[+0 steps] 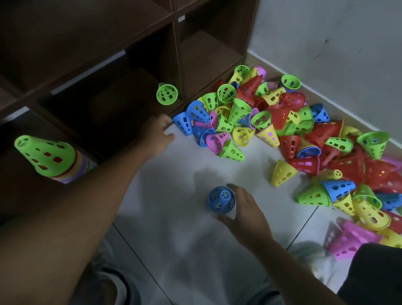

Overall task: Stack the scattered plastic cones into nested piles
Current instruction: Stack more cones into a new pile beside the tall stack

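Observation:
A large heap of scattered cones (293,126), perforated and green, yellow, red, blue and pink, lies on the white floor along the wall. My right hand (246,211) grips a blue cone (221,199) that stands tip up on the floor. My left hand (158,132) reaches toward a blue cone (183,123) at the heap's left edge, fingers loosely bent, holding nothing. A tall nested pile (50,157) topped by a green cone stands in the lower left shelf compartment. A single green cone (167,93) sits in the compartment behind my left hand.
A dark brown cubby shelf (121,49) fills the left and top. The grey wall (348,43) bounds the heap on the right. A lone yellow cone (282,172) lies on the tiles. My knees and a dark cloth (381,287) are at the bottom.

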Action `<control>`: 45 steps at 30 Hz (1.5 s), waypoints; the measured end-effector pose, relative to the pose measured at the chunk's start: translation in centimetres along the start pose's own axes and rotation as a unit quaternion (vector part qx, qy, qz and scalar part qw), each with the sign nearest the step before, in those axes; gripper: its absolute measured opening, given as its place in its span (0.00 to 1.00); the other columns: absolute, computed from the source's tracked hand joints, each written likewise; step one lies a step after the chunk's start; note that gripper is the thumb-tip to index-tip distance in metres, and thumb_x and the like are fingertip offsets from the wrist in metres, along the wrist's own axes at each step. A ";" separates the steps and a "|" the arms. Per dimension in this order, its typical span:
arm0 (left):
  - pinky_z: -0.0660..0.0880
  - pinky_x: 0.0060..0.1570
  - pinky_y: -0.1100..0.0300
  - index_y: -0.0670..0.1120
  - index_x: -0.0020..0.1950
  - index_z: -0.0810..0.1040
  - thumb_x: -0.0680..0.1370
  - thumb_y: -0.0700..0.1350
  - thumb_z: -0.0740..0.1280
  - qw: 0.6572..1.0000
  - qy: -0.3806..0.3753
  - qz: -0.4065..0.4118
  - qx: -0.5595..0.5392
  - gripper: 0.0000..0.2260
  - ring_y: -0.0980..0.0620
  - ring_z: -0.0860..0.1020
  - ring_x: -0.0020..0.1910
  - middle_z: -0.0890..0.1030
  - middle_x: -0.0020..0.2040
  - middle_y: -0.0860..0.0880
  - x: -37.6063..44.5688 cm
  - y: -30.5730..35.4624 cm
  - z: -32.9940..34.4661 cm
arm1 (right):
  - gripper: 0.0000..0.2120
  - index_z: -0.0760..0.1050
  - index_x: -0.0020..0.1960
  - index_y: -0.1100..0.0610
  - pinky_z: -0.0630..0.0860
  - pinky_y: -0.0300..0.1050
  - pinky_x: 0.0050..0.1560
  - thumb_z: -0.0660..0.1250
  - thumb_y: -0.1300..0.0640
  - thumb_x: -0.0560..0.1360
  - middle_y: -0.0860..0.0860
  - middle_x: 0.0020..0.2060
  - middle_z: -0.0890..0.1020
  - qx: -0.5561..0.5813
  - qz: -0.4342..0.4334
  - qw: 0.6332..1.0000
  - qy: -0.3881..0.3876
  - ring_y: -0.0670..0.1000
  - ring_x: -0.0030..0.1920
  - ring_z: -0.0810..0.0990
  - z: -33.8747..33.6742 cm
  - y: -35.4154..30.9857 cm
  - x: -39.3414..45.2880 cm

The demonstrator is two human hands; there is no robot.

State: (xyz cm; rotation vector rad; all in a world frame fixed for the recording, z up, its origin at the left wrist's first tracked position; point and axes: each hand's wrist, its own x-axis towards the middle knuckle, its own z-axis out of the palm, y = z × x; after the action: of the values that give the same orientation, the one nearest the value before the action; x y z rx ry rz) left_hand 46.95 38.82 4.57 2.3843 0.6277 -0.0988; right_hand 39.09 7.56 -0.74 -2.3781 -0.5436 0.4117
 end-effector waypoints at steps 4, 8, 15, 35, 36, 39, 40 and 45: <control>0.75 0.64 0.47 0.49 0.73 0.69 0.77 0.41 0.72 0.997 0.073 -0.005 -0.011 0.26 0.41 0.73 0.67 0.68 0.71 0.40 3.5 1.7 -1.0 | 0.33 0.65 0.74 0.50 0.67 0.38 0.60 0.56 0.31 0.78 0.45 0.68 0.72 0.003 0.001 1.000 0.020 0.45 0.68 0.70 -1.8 0.5 0.3; 0.71 0.68 0.49 0.53 0.75 0.67 0.76 0.42 0.73 0.995 0.089 0.014 0.030 0.29 0.38 0.67 0.71 0.60 0.75 0.41 6.5 1.9 -1.1 | 0.24 0.71 0.69 0.54 0.72 0.47 0.63 0.58 0.38 0.81 0.50 0.65 0.75 -0.048 0.012 0.994 0.093 0.51 0.67 0.72 -4.4 2.6 2.3; 0.59 0.75 0.39 0.59 0.81 0.54 0.77 0.50 0.73 0.992 0.028 0.006 0.125 0.38 0.31 0.52 0.77 0.46 0.82 0.44 10.1 1.7 -0.4 | 0.31 0.60 0.78 0.50 0.77 0.62 0.60 0.68 0.49 0.79 0.58 0.77 0.60 -0.178 0.148 0.973 0.020 0.66 0.70 0.70 -9.1 8.3 5.2; 0.70 0.66 0.41 0.32 0.72 0.67 0.78 0.47 0.71 0.971 0.063 0.120 0.197 0.28 0.31 0.72 0.65 0.64 0.74 0.37 12.4 -0.4 -0.3 | 0.22 0.71 0.68 0.57 0.75 0.51 0.54 0.71 0.56 0.77 0.60 0.61 0.73 -0.122 0.215 0.969 -0.012 0.61 0.56 0.78 -7.6 9.7 7.7; 0.71 0.65 0.41 0.32 0.71 0.68 0.79 0.48 0.71 0.970 0.069 0.128 0.197 0.28 0.31 0.72 0.64 0.65 0.73 0.37 12.0 -0.1 -0.6 | 0.24 0.71 0.68 0.57 0.74 0.50 0.56 0.72 0.56 0.75 0.60 0.62 0.72 -0.112 0.221 0.969 -0.012 0.61 0.57 0.78 -7.8 9.3 7.9; 0.73 0.63 0.44 0.33 0.67 0.71 0.77 0.53 0.71 0.972 0.089 0.141 0.166 0.28 0.33 0.74 0.62 0.67 0.70 0.38 9.9 0.9 -1.5 | 0.34 0.68 0.71 0.56 0.68 0.44 0.55 0.79 0.56 0.70 0.60 0.67 0.70 -0.093 0.229 0.969 -0.022 0.60 0.62 0.75 -8.8 7.5 8.5; 0.73 0.62 0.45 0.34 0.66 0.72 0.76 0.54 0.73 0.973 0.093 0.148 0.150 0.29 0.35 0.75 0.62 0.68 0.69 0.38 8.8 1.1 -1.8 | 0.38 0.66 0.72 0.55 0.67 0.43 0.54 0.81 0.56 0.68 0.60 0.67 0.69 -0.090 0.226 0.970 -0.026 0.60 0.63 0.74 -9.1 6.8 8.7; 0.73 0.55 0.53 0.38 0.59 0.74 0.66 0.56 0.81 0.981 0.083 0.153 0.083 0.31 0.44 0.76 0.56 0.72 0.62 0.41 3.1 1.9 -2.3 | 0.45 0.62 0.70 0.52 0.71 0.54 0.68 0.85 0.58 0.61 0.60 0.67 0.63 -0.058 0.188 0.980 -0.025 0.63 0.66 0.70 -10.3 3.2 8.9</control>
State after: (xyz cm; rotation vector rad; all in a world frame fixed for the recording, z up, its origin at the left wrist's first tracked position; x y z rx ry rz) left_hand 50.33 40.21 6.79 2.6396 0.3303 0.1901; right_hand 52.01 4.19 3.41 -2.5920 -0.1366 0.6223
